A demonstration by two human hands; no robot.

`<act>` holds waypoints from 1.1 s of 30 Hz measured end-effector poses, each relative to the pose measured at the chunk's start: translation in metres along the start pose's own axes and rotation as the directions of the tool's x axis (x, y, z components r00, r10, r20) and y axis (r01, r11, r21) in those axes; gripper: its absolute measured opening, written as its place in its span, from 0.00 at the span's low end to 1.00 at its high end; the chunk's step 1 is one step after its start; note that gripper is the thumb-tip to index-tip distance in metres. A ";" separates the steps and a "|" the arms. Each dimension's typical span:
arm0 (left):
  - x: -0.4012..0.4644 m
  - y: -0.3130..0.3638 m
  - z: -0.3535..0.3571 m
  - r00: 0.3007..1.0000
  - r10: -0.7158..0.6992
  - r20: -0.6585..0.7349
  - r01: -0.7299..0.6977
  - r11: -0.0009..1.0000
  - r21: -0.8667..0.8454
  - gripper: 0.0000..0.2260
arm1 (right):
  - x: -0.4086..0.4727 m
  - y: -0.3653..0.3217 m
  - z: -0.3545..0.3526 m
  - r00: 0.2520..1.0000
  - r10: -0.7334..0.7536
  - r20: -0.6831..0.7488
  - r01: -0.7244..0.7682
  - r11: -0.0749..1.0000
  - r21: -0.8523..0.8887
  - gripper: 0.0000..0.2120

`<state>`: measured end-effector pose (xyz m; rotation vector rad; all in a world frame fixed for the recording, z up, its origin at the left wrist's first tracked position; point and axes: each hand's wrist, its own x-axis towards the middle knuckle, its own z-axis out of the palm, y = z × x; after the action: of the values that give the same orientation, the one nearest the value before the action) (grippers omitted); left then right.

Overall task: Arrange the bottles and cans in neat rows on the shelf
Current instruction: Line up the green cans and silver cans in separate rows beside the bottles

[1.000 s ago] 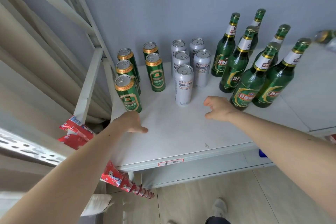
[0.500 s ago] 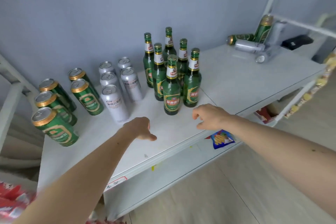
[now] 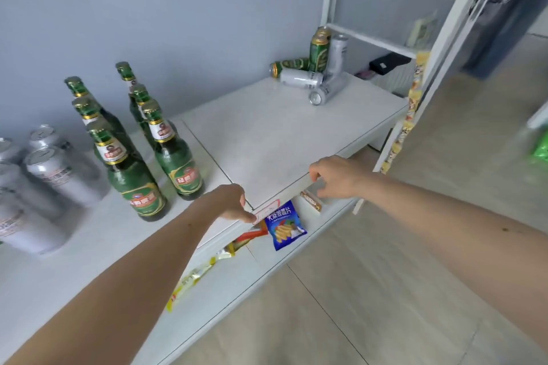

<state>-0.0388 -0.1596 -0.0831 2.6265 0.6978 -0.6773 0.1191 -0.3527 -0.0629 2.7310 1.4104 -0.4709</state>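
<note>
Several green glass bottles [image 3: 135,184] stand in two rows on the white shelf [image 3: 275,133], left of centre. Silver cans [image 3: 60,172] stand grouped at the far left. At the shelf's far right corner lies a loose heap: a green can [image 3: 319,49] upright, a silver can [image 3: 301,78] on its side, another silver can [image 3: 327,92] lying, a green bottle [image 3: 289,64] lying behind. My left hand [image 3: 229,201] hovers by the shelf's front edge, fingers loosely curled, holding nothing. My right hand [image 3: 338,176] hangs over the front edge, also loosely curled and empty.
A lower shelf [image 3: 225,287] holds a blue snack bag [image 3: 283,225] and yellow packets [image 3: 192,275]. A white frame post [image 3: 436,47] with a strip of hanging snack packs [image 3: 410,109] stands at the right end. A black object [image 3: 388,62] sits behind the heap.
The view has swung right: the green cans left the frame, the heap at the far right came closer. Both hands moved right along the shelf's front edge, still empty.
</note>
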 end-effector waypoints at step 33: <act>0.354 0.177 -0.229 0.957 0.001 -0.290 -0.038 0.992 -0.123 0.24 | 0.275 0.321 -0.140 0.994 0.056 -0.094 -0.052 0.998 0.042 0.18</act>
<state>0.4089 -0.0749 -0.0438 2.6349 0.7672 -0.2318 0.5604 -0.3011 -0.0418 2.8505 1.3566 -0.3748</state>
